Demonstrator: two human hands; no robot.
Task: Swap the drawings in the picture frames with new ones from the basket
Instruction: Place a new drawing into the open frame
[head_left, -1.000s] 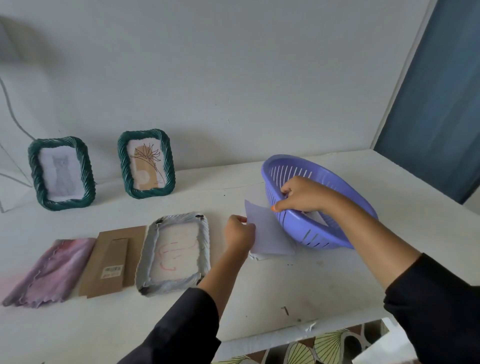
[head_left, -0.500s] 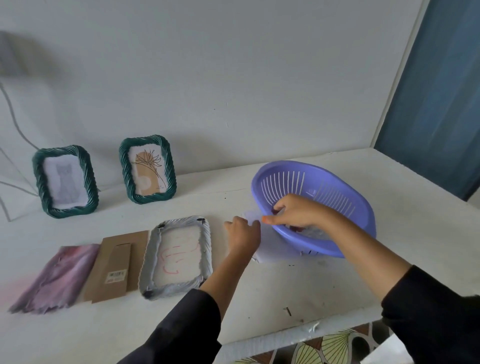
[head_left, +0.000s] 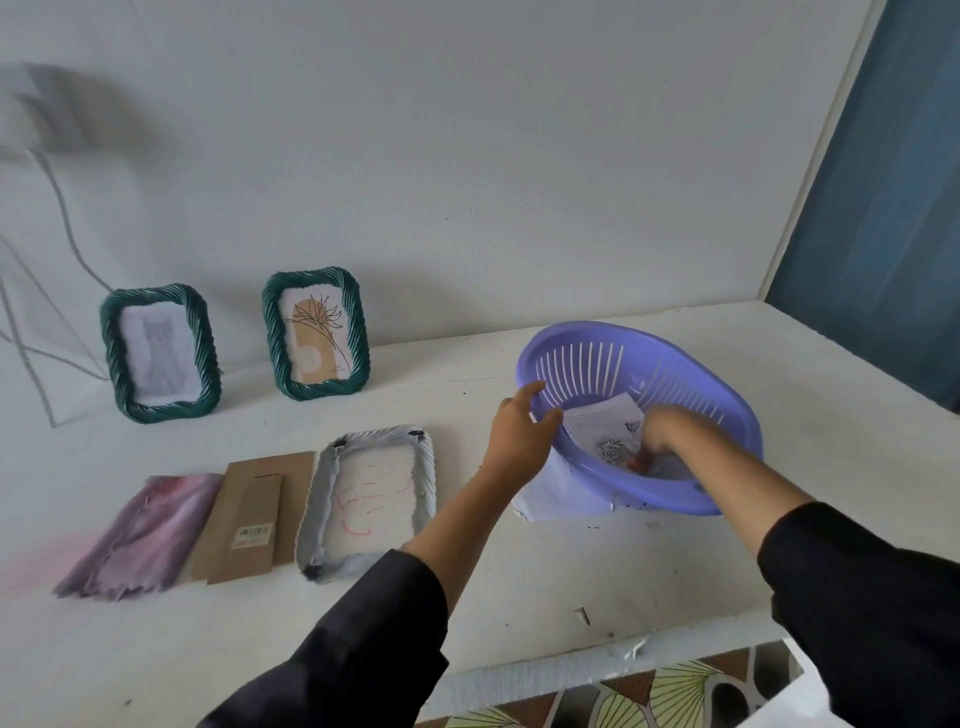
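Note:
The purple slotted basket (head_left: 730, 400) stands tilted on the white table, right of centre. My left hand (head_left: 519, 434) grips its near-left rim, thumb inside. My right hand (head_left: 662, 428) reaches down inside onto the paper drawings (head_left: 602, 423); it is blurred and its fingers are hidden. A white sheet (head_left: 558, 496) lies partly under the basket. A grey frame (head_left: 371, 499) lies flat, holding a drawing with red lines. Its cardboard backing (head_left: 254, 514) lies to the left. Two green frames stand at the wall, one with a cat drawing (head_left: 161, 353), one with a flower drawing (head_left: 317, 335).
A pink-purple cloth (head_left: 137, 532) lies left of the cardboard backing. The table's front edge (head_left: 597, 662) runs close below my arms, with a leaf-patterned surface (head_left: 649, 691) beneath. A blue panel (head_left: 883, 208) stands at the right. A white cable (head_left: 62, 218) hangs on the wall.
My right hand has left the basket's rim and gone inside onto the drawings. My left hand let go of the white sheet and took the rim. The basket shifted over the sheet.

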